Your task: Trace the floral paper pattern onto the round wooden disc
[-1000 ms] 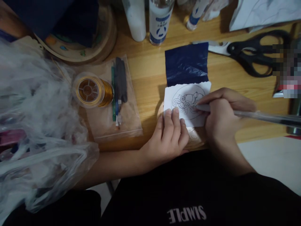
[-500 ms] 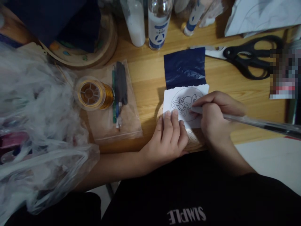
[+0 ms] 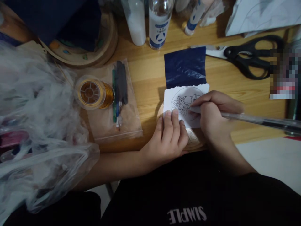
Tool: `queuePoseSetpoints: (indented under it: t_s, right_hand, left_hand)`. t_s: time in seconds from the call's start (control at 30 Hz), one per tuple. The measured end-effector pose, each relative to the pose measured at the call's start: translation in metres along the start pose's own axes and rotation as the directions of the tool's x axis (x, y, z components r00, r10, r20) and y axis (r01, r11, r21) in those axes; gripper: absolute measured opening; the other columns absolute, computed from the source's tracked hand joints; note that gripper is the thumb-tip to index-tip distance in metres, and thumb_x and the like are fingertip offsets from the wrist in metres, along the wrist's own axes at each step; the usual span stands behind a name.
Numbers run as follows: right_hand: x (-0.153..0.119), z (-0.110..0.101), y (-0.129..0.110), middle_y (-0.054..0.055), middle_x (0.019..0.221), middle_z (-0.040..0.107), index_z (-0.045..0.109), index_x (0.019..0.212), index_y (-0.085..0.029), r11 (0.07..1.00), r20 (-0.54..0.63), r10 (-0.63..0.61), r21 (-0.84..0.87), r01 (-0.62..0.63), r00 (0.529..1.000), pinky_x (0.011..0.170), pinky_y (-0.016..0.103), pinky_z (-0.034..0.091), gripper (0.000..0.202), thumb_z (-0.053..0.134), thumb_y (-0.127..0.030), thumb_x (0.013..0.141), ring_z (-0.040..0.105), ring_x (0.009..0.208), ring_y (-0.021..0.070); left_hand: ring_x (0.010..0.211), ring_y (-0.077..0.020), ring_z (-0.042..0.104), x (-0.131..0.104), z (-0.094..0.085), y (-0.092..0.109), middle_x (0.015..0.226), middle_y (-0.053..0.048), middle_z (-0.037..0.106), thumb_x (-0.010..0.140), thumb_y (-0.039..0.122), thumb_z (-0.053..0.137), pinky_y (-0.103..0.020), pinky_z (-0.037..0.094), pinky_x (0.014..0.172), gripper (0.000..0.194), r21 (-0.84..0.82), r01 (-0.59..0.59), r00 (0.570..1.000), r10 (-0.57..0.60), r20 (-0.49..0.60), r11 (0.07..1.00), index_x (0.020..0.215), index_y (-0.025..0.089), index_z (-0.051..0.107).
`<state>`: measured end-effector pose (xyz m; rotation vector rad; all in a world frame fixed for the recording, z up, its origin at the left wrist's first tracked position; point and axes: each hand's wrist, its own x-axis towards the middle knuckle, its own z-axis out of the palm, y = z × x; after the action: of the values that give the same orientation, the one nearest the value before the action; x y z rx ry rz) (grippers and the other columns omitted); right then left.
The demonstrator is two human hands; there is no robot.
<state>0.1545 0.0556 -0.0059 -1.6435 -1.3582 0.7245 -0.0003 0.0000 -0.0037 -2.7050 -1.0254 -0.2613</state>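
My right hand (image 3: pixel 213 116) is closed round a pen (image 3: pixel 256 119), whose clear barrel slants out to the right. Its tip touches, or nearly touches, a line drawing of flowers and leaves inside a circle on a small white paper (image 3: pixel 168 99). Flat across the paper's lower left lie the fingers of my left hand (image 3: pixel 169 135), slightly apart; its thumb is mostly hidden. Underneath is a round wooden piece (image 3: pixel 194 142) with pale curled lines showing below the paper. A dark blue sheet (image 3: pixel 185 67) sticks out behind the paper's torn top edge.
Black-handled scissors (image 3: pixel 244 55) lie at the right. Two bottles, one labelled (image 3: pixel 160 28) and one white (image 3: pixel 137 31), stand at the back. Leftward are a gold wire spool (image 3: pixel 103 94), a clear bag (image 3: pixel 103 130) with brushes, a wooden tray (image 3: pixel 109 47) and crumpled plastic (image 3: pixel 54 169).
The pen in my right hand has shifted very slightly over the drawing. My left hand stays in place on the paper.
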Motion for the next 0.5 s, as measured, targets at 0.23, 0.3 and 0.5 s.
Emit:
queuePoseSetpoints:
  t_s: [0.23,0.3,0.5]
  right_hand:
    - [-0.0008,0.0018,-0.0013,-0.006,0.052,0.061,0.065,0.057,-0.022,0.999,-0.031,0.027,-0.026,-0.027,0.999,0.048,0.023,0.043,0.027,0.047,-0.004,0.068,0.054,0.047,0.0092]
    - [-0.0005,0.0017,-0.0017,-0.006,0.051,0.06,0.065,0.057,-0.022,0.999,-0.033,0.03,-0.026,-0.031,0.999,0.047,0.023,0.042,0.027,0.048,-0.004,0.068,0.053,0.046,0.0095]
    - [-0.0004,0.0023,-0.0007,-0.006,0.05,0.059,0.064,0.056,-0.021,1.0,-0.045,0.009,-0.017,-0.01,0.999,0.045,0.022,0.041,0.027,0.047,-0.004,0.067,0.052,0.045,0.0084]
  left_hand:
    - [0.113,-0.0386,0.066,-0.0004,-0.0011,-0.0005,0.126,-0.032,0.063,0.094,0.069,0.038,-0.046,0.054,0.095,0.077,-0.022,-0.007,1.0,0.007,0.026,1.0,0.12,-0.001,0.058]
    - [0.113,-0.0387,0.066,-0.0003,-0.0018,-0.0007,0.126,-0.033,0.063,0.094,0.068,0.041,-0.047,0.053,0.096,0.076,-0.035,-0.003,1.0,0.004,0.022,0.999,0.12,-0.001,0.059]
    - [0.113,-0.039,0.066,0.0001,-0.0021,-0.0007,0.126,-0.032,0.062,0.094,0.068,0.042,-0.046,0.053,0.095,0.077,-0.035,-0.006,1.0,0.007,0.023,0.999,0.121,-0.002,0.058]
